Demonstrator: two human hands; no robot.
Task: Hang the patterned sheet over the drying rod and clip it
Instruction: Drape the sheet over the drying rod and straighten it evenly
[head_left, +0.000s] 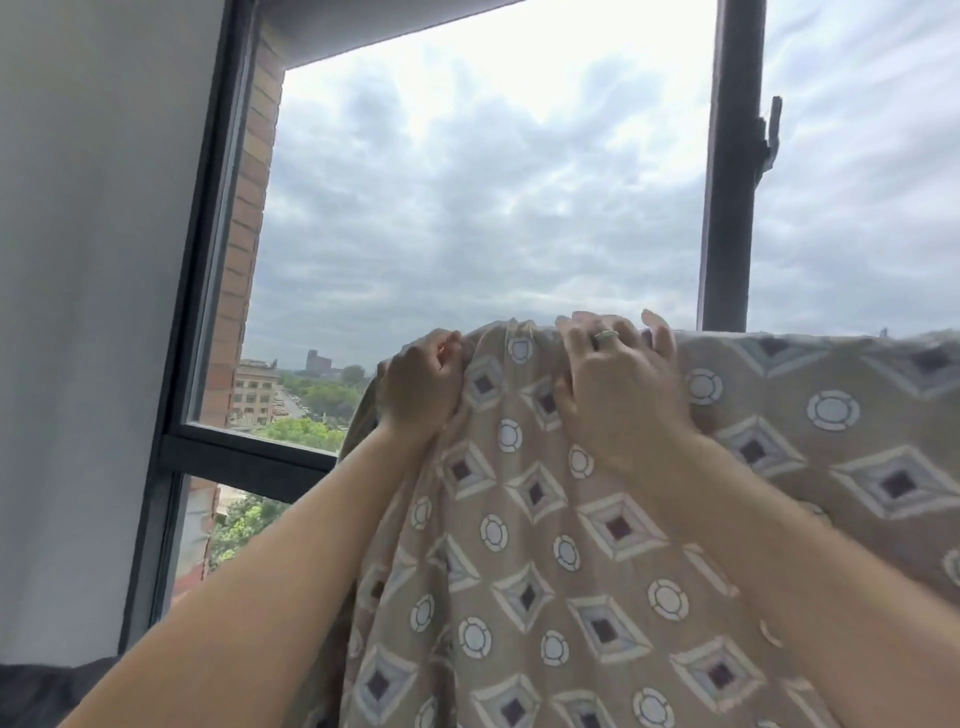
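A tall dark-framed window (208, 291) fills the view, grey cloud and distant rooftops beyond, a pale wall to the left. Draped in front of it is the patterned sheet (545, 545), tan with diamonds and rings, running from the right edge of view to a bunched end near the middle and hanging down out of view. The drying rod itself can't be seen; it is presumably under the top fold. The right hand (618, 395) presses on that fold, fingers (576, 338) spread and curled over the crest, a ring showing. The left hand (421, 389) is closed in a fist on the gathered end of the cloth. No clip is in view yet. To do this well, I'd say pin the crest with the right hand and draw the bunched end leftward until the folds flatten, so the top edge lies even and ready for clipping.
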